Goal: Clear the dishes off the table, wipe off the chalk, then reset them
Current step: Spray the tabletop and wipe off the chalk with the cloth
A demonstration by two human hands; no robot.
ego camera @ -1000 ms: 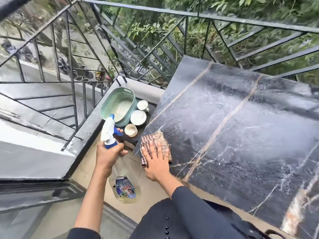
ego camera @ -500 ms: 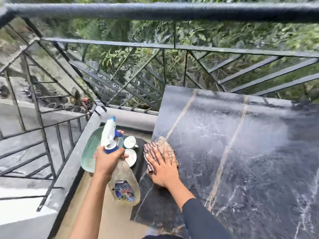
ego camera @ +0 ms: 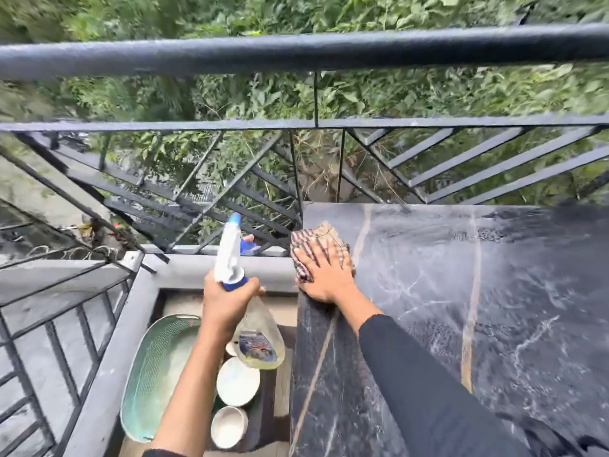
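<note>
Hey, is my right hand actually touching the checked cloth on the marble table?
Touching. The head view shows the right hand lying flat on the checked cloth, fingers spread, pressing it onto the marble table.

Black marble worktop (ego camera: pixel 445 324) with tan veins and whitish chalky smears (ego camera: pixel 547 291) toward the right. Checked cloth (ego camera: pixel 318 237) bunched at its far left corner, person's right hand (ego camera: pixel 324 275) pressed flat on it. Lower left: white bowl (ego camera: pixel 238 380) and second white bowl (ego camera: pixel 229 426) on dark low surface (ego camera: pixel 265 413), green basket (ego camera: pixel 155 374) just beside.
</note>
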